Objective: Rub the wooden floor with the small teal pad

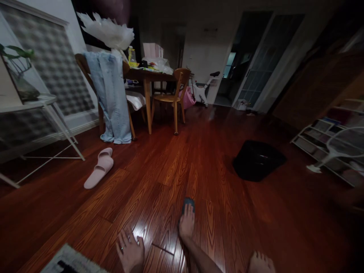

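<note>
Low over the wooden floor (167, 159), my right hand (187, 222) rests on a dark grey-blue object (189, 204), its fingers lying over the top. What the object is cannot be made out; much of it is under the hand. My left hand (131, 248), with a ring on one finger, is at the lower left of the view. Its fingers are spread and nothing is in it. A bright reflection shows on the boards between the two hands. One bare foot (260, 262) is at the bottom edge, right of my right arm.
A patterned rug (71, 261) lies at the lower left, a pink slipper (101, 168) beyond it. Further off are a chair draped with jeans (112, 94), a table (136, 74) and a wooden chair (167, 98). A black bin (257, 161) and a white fan (335, 151) are right.
</note>
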